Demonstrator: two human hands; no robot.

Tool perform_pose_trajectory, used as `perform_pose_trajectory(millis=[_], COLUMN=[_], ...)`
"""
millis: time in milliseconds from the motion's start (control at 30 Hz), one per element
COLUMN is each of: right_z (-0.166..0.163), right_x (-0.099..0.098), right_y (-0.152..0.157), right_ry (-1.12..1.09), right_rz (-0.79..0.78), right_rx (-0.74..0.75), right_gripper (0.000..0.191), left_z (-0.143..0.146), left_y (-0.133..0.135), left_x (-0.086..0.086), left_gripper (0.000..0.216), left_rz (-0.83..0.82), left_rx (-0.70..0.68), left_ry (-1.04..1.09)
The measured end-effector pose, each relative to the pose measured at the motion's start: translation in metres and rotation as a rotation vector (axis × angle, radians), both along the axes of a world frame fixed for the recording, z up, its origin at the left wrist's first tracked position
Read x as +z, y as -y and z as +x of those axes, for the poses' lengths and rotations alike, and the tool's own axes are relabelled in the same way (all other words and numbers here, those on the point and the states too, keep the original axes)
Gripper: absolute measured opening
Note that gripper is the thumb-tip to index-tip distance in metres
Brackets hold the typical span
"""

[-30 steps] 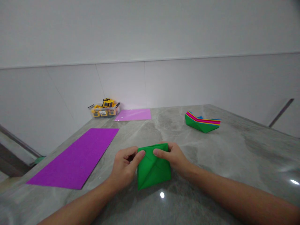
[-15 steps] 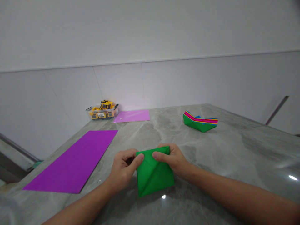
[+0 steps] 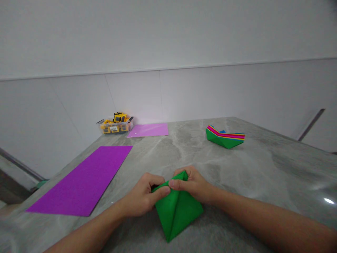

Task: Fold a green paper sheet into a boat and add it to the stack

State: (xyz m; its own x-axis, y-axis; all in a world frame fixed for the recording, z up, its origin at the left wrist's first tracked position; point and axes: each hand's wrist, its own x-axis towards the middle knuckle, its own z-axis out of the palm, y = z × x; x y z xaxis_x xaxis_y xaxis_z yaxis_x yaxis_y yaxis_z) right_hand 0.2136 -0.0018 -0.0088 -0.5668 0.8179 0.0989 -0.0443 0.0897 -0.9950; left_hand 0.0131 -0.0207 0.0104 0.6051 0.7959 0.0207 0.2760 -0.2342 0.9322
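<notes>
A folded green paper [image 3: 181, 212] is between my two hands near the front of the table, its lower corner pointing toward me and a crease running down its middle. My left hand [image 3: 147, 195] pinches its upper left edge, thumb on the near face. On the upper right, my right hand [image 3: 193, 184] grips the same paper, with its thumb close to the left thumb. Most of the fingers behind the paper are hidden. Farther off to the right sits a folded paper boat [image 3: 225, 138], green below with pink, yellow and blue bands along its rim.
A large purple sheet [image 3: 86, 181] lies on the left of the grey marbled table [image 3: 189, 151]. At the back, a pink sheet [image 3: 150, 130] lies beside a clear plastic box [image 3: 114, 128] holding yellow toy vehicles [image 3: 119, 117]. A white wall [image 3: 184, 95] stands behind.
The green paper has gone from a squarish, flatter look to a bent, pointed shape, its lower corner now nearer me. My hands have come closer together, still gripping it.
</notes>
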Motion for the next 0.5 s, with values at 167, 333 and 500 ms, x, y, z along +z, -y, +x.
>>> perform_pose_trajectory(millis=[167, 333, 500], right_z=[0.003, 0.006, -0.009], right_x=[0.003, -0.005, -0.017], right_y=[-0.012, -0.026, -0.011], right_ry=[-0.094, -0.273, -0.038], right_rz=[0.023, -0.205, -0.154], right_rx=[-0.148, -0.053, 0.171], right_gripper=[0.047, 0.063, 0.057], left_z=[-0.001, -0.002, 0.001], left_y=[-0.001, -0.012, -0.013], left_x=[-0.003, -0.004, -0.011], left_gripper=[0.050, 0.044, 0.045], left_rz=[0.042, 0.058, 0.067], left_rx=[0.274, 0.609, 0.647], left_ry=[0.184, 0.463, 0.483])
